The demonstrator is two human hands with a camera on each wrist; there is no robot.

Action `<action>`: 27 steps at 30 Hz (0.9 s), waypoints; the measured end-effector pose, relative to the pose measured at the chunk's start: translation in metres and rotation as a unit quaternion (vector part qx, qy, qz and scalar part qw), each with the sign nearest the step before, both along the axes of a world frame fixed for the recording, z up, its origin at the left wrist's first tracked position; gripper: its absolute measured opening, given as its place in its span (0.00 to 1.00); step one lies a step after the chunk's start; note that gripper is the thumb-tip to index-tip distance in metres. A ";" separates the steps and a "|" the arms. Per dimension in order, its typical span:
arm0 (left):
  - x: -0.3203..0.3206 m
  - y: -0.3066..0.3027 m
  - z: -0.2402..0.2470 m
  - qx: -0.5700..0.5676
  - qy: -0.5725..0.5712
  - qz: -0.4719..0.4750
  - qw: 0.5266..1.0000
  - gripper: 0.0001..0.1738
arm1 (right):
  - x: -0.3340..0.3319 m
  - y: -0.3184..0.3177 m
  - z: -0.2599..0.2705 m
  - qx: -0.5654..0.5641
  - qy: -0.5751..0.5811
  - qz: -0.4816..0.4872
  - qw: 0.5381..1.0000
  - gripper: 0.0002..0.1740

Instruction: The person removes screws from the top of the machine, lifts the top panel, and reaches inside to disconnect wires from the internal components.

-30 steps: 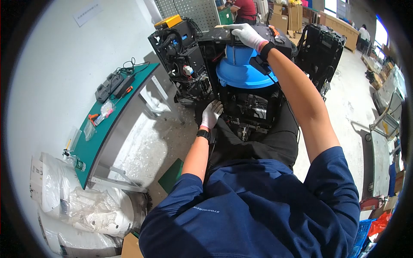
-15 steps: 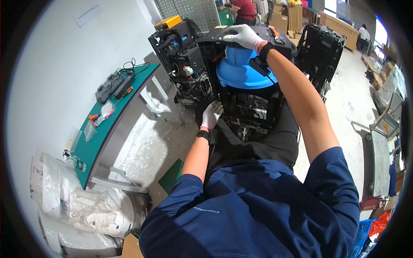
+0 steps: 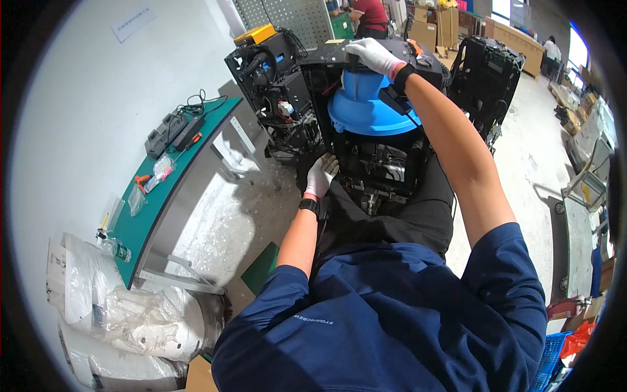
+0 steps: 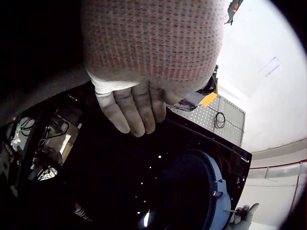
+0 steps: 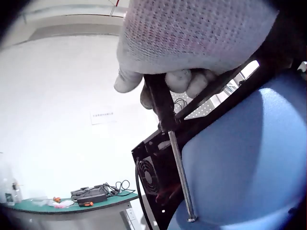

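My right hand [image 3: 373,55], in a white glove, grips the black handle of a screwdriver [image 5: 162,103]. Its thin metal shaft runs down along the blue round part [image 5: 240,148], the tip right at that part's flange. In the head view this blue part [image 3: 369,111] sits inside a black machine frame [image 3: 321,98]. Lower down, my gloved left hand [image 3: 321,175] lies by the frame's left side with its fingers extended together. The left wrist view shows the same hand [image 4: 151,57], fingers fairly straight and holding nothing, in front of dark metal.
On the left stands a narrow green-topped table [image 3: 157,196] with a power strip-like grey device [image 3: 166,132] and an orange-handled tool [image 3: 191,140]. Other black machine units [image 3: 277,91] flank the frame. Plastic-wrapped white rolls [image 3: 130,313] lie at lower left.
My right fingers have loosened, spread and closed again around the screwdriver's handle, the hand staying above the blue part. The left hand has not visibly moved.
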State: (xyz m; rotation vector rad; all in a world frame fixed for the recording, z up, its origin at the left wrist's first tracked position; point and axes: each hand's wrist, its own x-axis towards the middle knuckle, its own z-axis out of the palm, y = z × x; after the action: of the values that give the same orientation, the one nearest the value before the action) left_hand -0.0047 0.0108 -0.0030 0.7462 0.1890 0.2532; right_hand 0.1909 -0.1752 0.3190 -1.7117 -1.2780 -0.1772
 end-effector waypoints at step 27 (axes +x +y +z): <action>-0.001 0.001 -0.003 0.003 -0.016 0.006 1.000 0.23 | -0.020 -0.001 0.007 -0.038 -0.044 -0.155 0.986 0.34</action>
State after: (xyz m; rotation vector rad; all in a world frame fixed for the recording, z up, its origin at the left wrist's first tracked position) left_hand -0.0056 0.0115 -0.0060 0.7458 0.1617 0.2763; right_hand 0.1709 -0.1762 0.3261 -1.9834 -1.0845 -0.3939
